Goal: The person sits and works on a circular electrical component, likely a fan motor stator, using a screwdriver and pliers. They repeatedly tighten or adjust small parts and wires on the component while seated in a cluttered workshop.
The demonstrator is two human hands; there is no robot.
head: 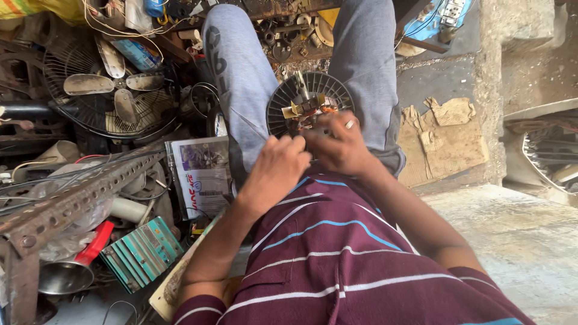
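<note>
We are viewing one fan motor assembly (308, 103) resting between two knees in grey trousers (241, 78), with its round black ribbed housing facing up and its copper windings and one metal shaft exposed at the centre. We are seeing two hands working at the near edge of this assembly. The left hand (276, 171) is sitting just below the housing with its fingers (288, 144) curled inward against the motor; whether they are pinching a wire or part, we cannot tell. The right hand (338, 143) is pressing against the windings from the near right, wearing one ring, with its fingers bent over the motor body and gripping it. To the left, we are counting one fan grille (105, 90) carrying four metal blades, lying among loose cables. Nearer the left hand, one printed packet (201, 174) is lying flat, one perforated rusty angle bar (78, 198) is crossing the clutter, one green finned part (142, 253) is lying beside one red-handled metal funnel (72, 271). To the right, torn cardboard (442, 138) is lying on the concrete floor.
</note>
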